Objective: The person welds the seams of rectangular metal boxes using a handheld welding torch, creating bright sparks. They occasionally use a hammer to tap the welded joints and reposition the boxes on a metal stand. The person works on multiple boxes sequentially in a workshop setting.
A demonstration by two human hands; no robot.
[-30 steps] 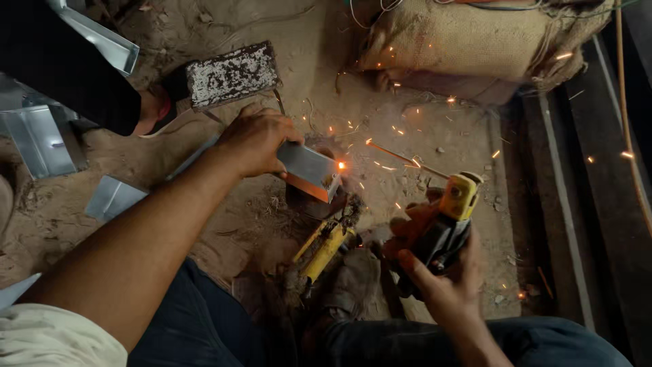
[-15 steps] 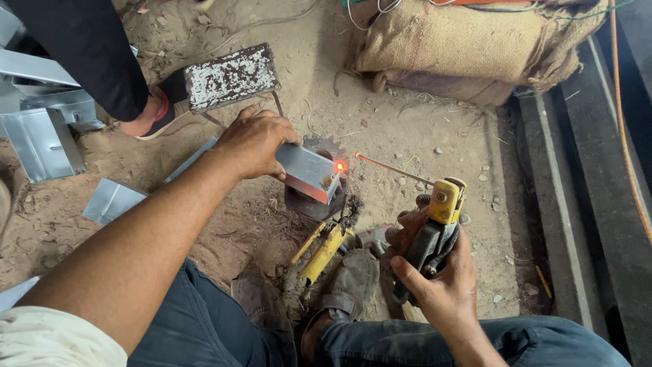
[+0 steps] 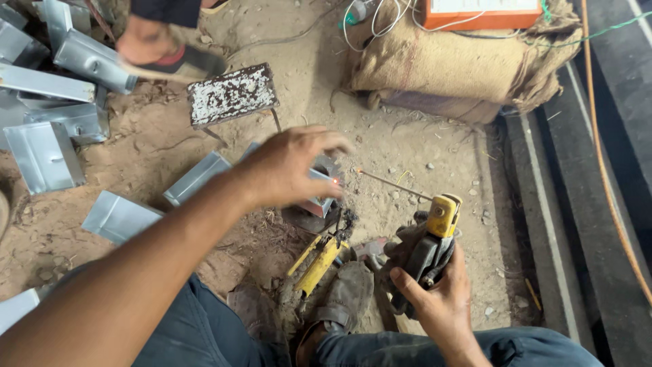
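The right hand (image 3: 435, 295) is closed around the dark grip of a yellow-headed electrode holder (image 3: 429, 245), held near the right of the scene. A thin welding rod (image 3: 394, 185) runs from the holder up and left, ending just beside a small orange glowing spot on the metal piece (image 3: 319, 197). That folded sheet-metal piece lies on the sandy ground (image 3: 435, 136) in the middle of the scene, partly hidden behind the left hand (image 3: 288, 166). The left hand is blurred, fingers loosely spread, above the piece; whether it touches the metal cannot be told, and nothing is seen gripped in it. Just near of the piece, a yellow clamp (image 3: 318, 261) lies on the ground beside a sandalled foot (image 3: 343, 299). Farther left, several shiny sheet-metal channels (image 3: 44, 156) are scattered and stacked. A small white-flecked stool (image 3: 231, 94) stands beyond the hand, with another person's foot (image 3: 163, 51) at the far left. At the far right, a burlap sack (image 3: 462, 64) carries an orange box (image 3: 485, 12) with wires.
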